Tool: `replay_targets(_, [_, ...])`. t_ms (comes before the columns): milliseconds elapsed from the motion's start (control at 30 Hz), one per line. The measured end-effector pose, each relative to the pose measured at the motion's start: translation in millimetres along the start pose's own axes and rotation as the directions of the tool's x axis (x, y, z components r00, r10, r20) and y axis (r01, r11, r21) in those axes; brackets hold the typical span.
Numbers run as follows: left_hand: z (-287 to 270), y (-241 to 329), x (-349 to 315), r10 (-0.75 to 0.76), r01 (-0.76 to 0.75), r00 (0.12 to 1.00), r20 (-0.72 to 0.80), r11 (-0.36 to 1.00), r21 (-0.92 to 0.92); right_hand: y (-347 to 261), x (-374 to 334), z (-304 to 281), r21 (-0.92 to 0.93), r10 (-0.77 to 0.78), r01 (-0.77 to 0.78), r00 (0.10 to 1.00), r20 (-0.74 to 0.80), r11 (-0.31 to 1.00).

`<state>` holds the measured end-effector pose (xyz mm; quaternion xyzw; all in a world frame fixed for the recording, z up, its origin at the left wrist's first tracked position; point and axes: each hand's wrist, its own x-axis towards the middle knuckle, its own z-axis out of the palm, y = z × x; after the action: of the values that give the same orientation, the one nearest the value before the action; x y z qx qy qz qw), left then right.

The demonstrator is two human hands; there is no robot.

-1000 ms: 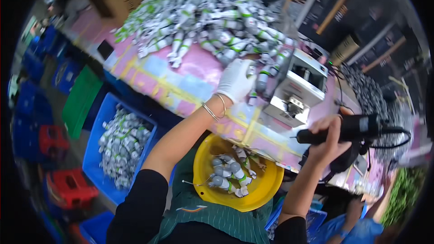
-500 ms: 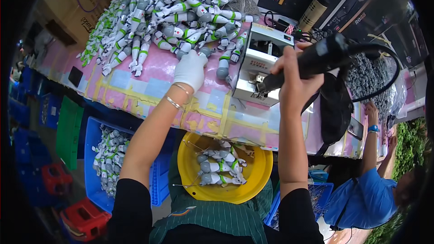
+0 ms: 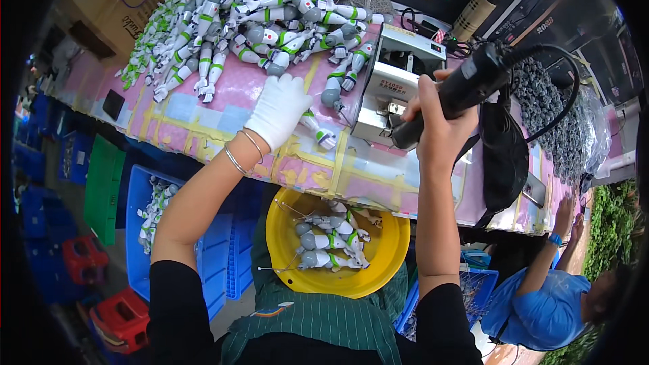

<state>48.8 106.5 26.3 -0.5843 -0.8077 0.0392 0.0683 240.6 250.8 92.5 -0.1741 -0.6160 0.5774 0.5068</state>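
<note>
My left hand (image 3: pixel 279 111), in a white glove, is closed over a white toy arm with green bands (image 3: pixel 318 130), just in front of the big pile. Only the arm's hand end shows past the glove; the rest is covered. My right hand (image 3: pixel 446 125) is wrapped around a black corded electric screwdriver (image 3: pixel 471 81), whose front end points down to the left. That end is beside the front of a white box-shaped screw feeder (image 3: pixel 382 105). Another toy arm with a grey ball end (image 3: pixel 331 94) lies between my left hand and the feeder.
A heap of toy arms (image 3: pixel 270 13) covers the back of the taped pink table (image 3: pixel 233 105). A yellow basin (image 3: pixel 277 236) on my lap holds several. Below left stands a blue bin (image 3: pixel 138 257) with more. Grey parts (image 3: pixel 541 115) lie right, near a person in blue (image 3: pixel 541 304).
My left hand has drawn back from the pile toward me, and a toy arm now shows beneath it. The screwdriver has shifted slightly, still in my right hand. The person at right moved their hands nearer.
</note>
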Motion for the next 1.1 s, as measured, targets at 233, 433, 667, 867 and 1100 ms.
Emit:
replay_targets(233, [-19,13,-35,0.301,-0.303,0.952,-0.059,0.894,-0.33,0,-15,-21,0.042,0.048,-0.045,0.997,-0.064,0.998])
replay_targets(433, [-21,71,-47,0.354,-0.208,0.935,0.013,0.579,-0.788,-9,-19,-26,0.111,0.021,-0.01,0.996,-0.091,0.994])
replay_targets(667, [13,102,-29,0.192,-0.376,0.909,-0.369,0.76,-0.531,-9,-32,-23,0.144,0.063,-0.049,0.994,-0.095,0.988])
replay_targets(867, [16,122,-47,0.089,-0.264,0.954,-0.285,0.698,-0.666,3,-45,-22,0.126,0.051,-0.045,0.998,-0.047,0.991])
replay_targets(1100, [21,127,-48,0.019,-0.297,0.921,-0.389,0.681,-0.67,7,-51,-16,0.102,0.076,-0.075,0.997,0.001,0.992])
